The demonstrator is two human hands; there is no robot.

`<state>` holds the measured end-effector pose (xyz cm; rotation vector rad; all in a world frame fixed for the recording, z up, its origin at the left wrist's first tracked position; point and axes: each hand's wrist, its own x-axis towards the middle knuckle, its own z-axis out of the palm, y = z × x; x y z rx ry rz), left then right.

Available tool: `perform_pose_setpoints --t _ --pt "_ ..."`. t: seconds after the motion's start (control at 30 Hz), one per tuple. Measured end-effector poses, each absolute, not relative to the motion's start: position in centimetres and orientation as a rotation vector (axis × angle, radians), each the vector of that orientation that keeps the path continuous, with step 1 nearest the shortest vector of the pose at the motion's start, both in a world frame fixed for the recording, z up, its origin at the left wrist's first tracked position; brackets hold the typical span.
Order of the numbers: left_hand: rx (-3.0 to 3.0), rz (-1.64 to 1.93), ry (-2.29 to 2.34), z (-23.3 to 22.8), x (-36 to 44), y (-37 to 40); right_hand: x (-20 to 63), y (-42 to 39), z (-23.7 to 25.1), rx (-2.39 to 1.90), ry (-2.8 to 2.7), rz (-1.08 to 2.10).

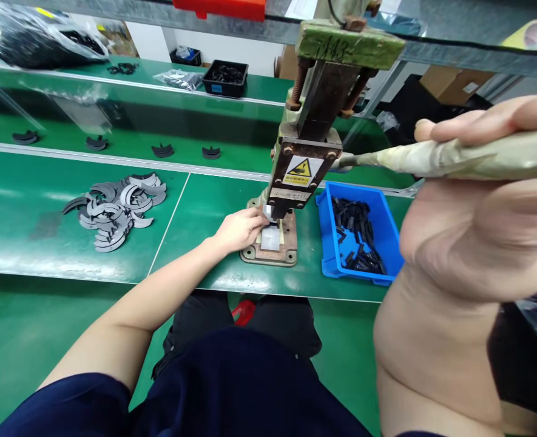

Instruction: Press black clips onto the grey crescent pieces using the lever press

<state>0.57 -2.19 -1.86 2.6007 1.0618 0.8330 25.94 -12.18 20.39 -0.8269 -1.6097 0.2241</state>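
The left hand [243,229] reaches in from the left to the press's working spot, its fingertips right beside a small dark piece [273,224] that sits under the lower tip of the dark metal ram [302,176] with a yellow warning label. That hand is the nearer one to the piece; its fingers are bunched, but I cannot tell whether they pinch it or only steady it (the contact is too small to make out).

The right hand [486,230] is closed around the thick, pale, tape-wrapped lever handle [405,160] – fingers curled over the top, palm below – and the handle's long axis runs sideways from the press to that hand, nearly level in view.

Below the ram, a translucent whitish block [270,238] rests on the brown metal base [290,252]. Just right of the base stands a blue plastic bin [357,277] holding small black plastic pieces [361,221]; well to the left lies a loose heap of grey crescent-shaped pieces [113,209] on the green tabletop [213,194].
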Motion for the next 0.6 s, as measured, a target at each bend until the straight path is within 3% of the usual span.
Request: perform_pose_setpoints --t 0.17,0.43,0.6 --pt "2.682 0.736 1.024 -1.2 0.6 -1.9 24.0 -12.3 18.9 -0.617 -1.391 0.161" --pt "2.633 0.767 1.021 -1.4 0.6 -1.9 25.9 -15.4 10.1 -0.702 -1.667 -0.013" --pt "2.621 0.732 1.039 -1.6 -0.8 -2.1 26.2 -15.0 7.2 -0.691 -1.571 -0.086"
